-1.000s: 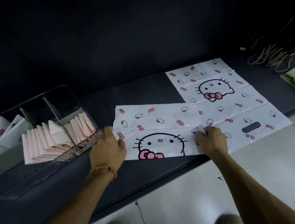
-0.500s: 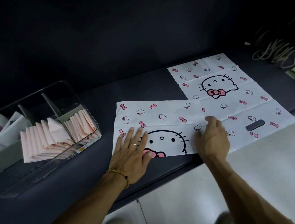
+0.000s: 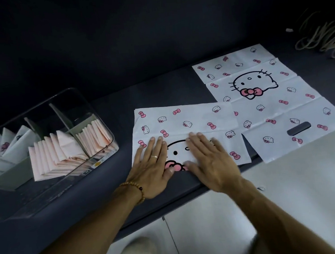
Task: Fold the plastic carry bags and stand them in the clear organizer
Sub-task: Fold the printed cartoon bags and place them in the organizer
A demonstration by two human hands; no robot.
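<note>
Our hands moved together: our left hand (image 3: pixel 150 168) and right hand (image 3: pixel 210 159) now press flat, fingers wide, on the folded bag (image 3: pixel 185 122), making the crease.

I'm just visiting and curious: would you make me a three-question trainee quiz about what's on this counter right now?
1. True or false: both hands lie flat on the folded bag.
2. Which bag shows a handle cutout? A) the folded bag B) the unfolded bag
3. Fill in: the clear organizer sits to the person's ____.

Key:
1. True: the left hand and right hand press it with straight fingers.
2. B
3. left
</note>
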